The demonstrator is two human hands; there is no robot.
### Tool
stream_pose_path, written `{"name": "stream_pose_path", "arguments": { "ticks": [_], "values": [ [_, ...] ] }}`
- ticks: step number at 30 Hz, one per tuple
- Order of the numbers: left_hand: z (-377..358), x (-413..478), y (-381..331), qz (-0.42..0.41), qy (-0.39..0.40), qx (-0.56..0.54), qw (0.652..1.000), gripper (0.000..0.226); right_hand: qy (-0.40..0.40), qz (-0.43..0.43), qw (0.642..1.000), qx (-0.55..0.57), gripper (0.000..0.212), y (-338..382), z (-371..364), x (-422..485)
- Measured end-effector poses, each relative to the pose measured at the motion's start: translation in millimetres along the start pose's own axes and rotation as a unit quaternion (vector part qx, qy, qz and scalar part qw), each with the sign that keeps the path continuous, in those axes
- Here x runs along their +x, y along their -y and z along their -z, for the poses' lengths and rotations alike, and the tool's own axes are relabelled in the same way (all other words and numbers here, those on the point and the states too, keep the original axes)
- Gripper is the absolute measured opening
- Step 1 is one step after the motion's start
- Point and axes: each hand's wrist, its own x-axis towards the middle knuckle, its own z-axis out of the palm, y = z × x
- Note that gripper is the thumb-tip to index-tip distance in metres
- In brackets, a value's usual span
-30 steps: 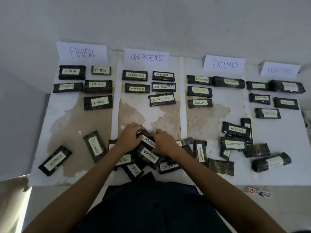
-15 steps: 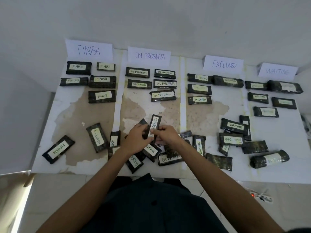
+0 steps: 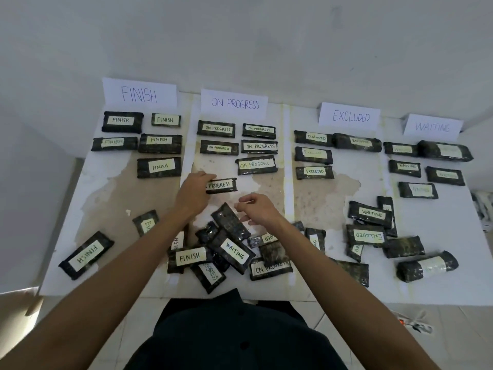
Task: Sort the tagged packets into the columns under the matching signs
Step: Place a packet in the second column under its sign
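Packet tagged ON PROGRESS is gripped at its left end by the left hand, whose fingers curl over that end and hide the first letters of the tag. The packet is low on the desk in the column under the ON PROGRESS sign, just below the left-hand stack. Its long axis runs left to right, parallel to the five packets ranked above it. Whether it fully rests on the surface cannot be told. The right hand hovers just beside it and nearer the person, its fingers loosely curled around nothing. It hangs above the far edge of the unsorted heap. Directly below and left of that hand a face-down packet lies on a diagonal, its far end toward the left hand. Beyond it a WAITING packet and a FINISH packet show their tags. The placing looks nearly done, and the right hand is the nearer one for the next pick.
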Motion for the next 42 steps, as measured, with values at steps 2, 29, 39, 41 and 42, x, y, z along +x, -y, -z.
{"name": "stream_pose_path", "arguments": {
  "ticks": [2, 29, 39, 41, 42],
  "values": [
    [4.4, 17.8, 11.3, -0.007, -0.009, 0.033, 0.999, 0.054, -0.002, 0.009, 1.0, -0.021, 0.022, -1.9, 2.8, 6.9],
    [-19.8, -1.4, 15.3, -0.031, 0.037, -0.08, 0.996, 0.04, -0.047, 0.068, 0.906, -0.414, 0.083, -19.9, -59.2, 13.8],
    [-16.9, -68.2, -30.5, 0.302, 0.107, -0.458, 0.829, 0.045, -0.083, 0.264, 0.923, -0.267, 0.021, -6.5, -26.7, -9.9],
    [-16.1, -72.1, -42.4, 0.294, 0.073, -0.539, 0.786, 0.034, -0.039, 0.325, 0.897, -0.295, 0.028, -5.6, -24.8, -21.5],
    [-15.6, -73.6, -46.5, 0.289, 0.042, -0.553, 0.781, 0.028, -0.021, 0.338, 0.891, -0.302, 0.031, -5.7, -22.3, -26.3]
  ]
}}
